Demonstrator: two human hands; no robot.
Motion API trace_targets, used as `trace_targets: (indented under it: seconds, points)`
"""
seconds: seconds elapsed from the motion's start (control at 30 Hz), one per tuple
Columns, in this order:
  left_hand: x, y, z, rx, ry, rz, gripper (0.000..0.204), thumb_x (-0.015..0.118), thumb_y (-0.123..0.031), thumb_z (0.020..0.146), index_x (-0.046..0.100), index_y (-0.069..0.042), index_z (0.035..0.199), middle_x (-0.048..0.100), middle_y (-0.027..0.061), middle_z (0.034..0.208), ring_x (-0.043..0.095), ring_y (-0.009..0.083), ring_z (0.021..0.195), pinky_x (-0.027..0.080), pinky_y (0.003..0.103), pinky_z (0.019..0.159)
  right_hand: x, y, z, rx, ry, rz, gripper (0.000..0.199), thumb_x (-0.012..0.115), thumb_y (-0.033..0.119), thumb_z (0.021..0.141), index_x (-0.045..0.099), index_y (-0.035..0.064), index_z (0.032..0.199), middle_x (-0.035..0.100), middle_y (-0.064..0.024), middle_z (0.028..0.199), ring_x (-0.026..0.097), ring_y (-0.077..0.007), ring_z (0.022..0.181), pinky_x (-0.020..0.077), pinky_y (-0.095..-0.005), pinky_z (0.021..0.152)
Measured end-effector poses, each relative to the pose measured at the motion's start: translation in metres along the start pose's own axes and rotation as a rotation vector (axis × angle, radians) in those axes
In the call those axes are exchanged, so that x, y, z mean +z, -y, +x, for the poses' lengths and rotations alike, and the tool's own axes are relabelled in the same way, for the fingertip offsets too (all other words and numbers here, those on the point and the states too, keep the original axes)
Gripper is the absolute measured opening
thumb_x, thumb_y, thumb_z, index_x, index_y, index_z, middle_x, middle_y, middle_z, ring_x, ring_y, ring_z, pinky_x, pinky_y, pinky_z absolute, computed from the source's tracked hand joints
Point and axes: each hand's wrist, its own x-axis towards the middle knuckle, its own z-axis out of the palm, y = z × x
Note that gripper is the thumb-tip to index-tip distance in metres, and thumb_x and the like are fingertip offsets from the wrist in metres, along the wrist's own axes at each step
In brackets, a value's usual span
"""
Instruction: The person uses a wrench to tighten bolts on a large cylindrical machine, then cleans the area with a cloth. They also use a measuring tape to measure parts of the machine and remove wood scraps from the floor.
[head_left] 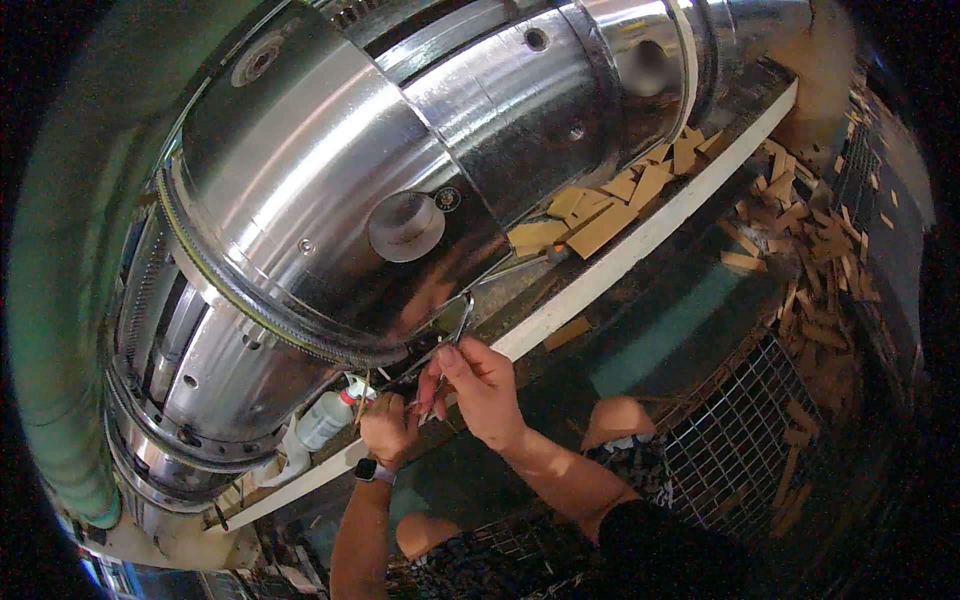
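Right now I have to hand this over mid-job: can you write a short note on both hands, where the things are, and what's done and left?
Right hand: closed on a pair of pliers, tips up against the underside of the steel drum.
Left hand: closed beside them, fingers pinching something too small to tell, just under the same spot.
A white squeeze bottle lies on the ledge left of the hands. Wood offcuts are piled further along it and on the floor.
Done: cannot tell from this view.
Left: the work at the drum's lower edge looks unfinished, as both hands are engaged.

A huge polished metal cylinder (pixel 330 170) fills the dim space above a wire-mesh floor (pixel 740 440).
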Motion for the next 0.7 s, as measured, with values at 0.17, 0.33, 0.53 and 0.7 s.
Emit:
trace_targets:
  seconds: [0.17,0.33,0.53,0.7]
  points:
    - [0.003,-0.004,0.009,-0.007,-0.096,-0.030,0.022,0.064,-0.019,0.062,0.057,-0.009,0.081,0.056,0.0098,0.078,0.055,0.0313,0.068,0.045,0.039,0.059,0.020,-0.021,0.016,-0.035,-0.020,0.288,0.023,0.043,0.023,0.090,0.047,0.0006,0.086,0.055,-0.0107,0.072,0.056,-0.0178,0.065,0.0456,-0.0293,0.054]
    - [0.000,-0.011,0.009,-0.133,-0.072,-0.213,0.033,0.063,-0.021,0.064,0.057,-0.006,0.093,0.059,0.0136,0.091,0.058,0.0315,0.076,0.047,0.040,0.063,-0.004,-0.030,0.016,0.052,0.119,0.152,0.028,0.041,0.030,0.090,0.048,0.0029,0.086,0.051,-0.0074,0.070,0.050,-0.0164,0.068,0.0413,-0.0293,0.062]
    - [0.001,-0.006,0.004,-0.153,-0.074,-0.082,0.034,0.067,-0.031,0.061,0.057,-0.003,0.079,0.056,0.0108,0.072,0.056,0.0291,0.070,0.047,0.038,0.062,0.006,-0.033,0.020,0.120,0.408,0.808,0.045,0.029,0.049,0.087,0.040,0.0090,0.071,0.027,0.0005,0.054,0.025,-0.0120,0.049,0.0270,-0.0262,0.049]
    - [-0.006,0.001,0.001,0.010,-0.038,0.027,0.036,0.070,-0.035,0.055,0.053,-0.006,0.069,0.053,0.0089,0.066,0.055,0.0272,0.065,0.044,0.038,0.058,-0.002,-0.024,0.023,0.234,0.565,0.718,0.051,0.022,0.057,0.083,0.031,0.0105,0.064,0.023,0.0011,0.054,0.022,-0.0129,0.050,0.0248,-0.0278,0.051]
